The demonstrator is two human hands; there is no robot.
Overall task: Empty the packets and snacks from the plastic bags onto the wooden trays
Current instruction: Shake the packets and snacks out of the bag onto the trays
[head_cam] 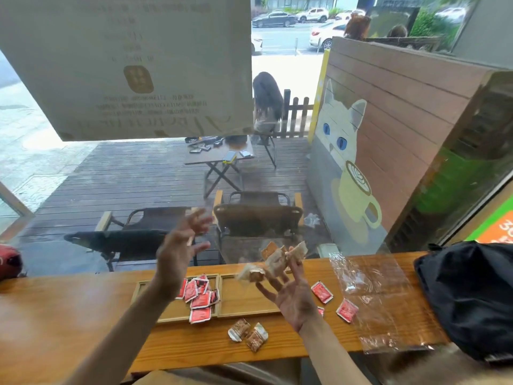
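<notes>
Above the right wooden tray [244, 301], the right hand [294, 298] is palm-up with fingers spread, brown snack packets [273, 262] blurred at its fingertips; whether it grips them I cannot tell. The left hand [177, 254] hovers open above the left wooden tray [147, 290], which holds red packets [200, 295]. A clear plastic bag [372, 298] lies on the surface [55, 323] right of the trays.

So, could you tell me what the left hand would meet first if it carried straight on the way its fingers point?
Probably the window glass behind the counter: the left hand is raised, fingers spread, pointing up and forward with nothing nearer, though depth is uncertain.
</notes>
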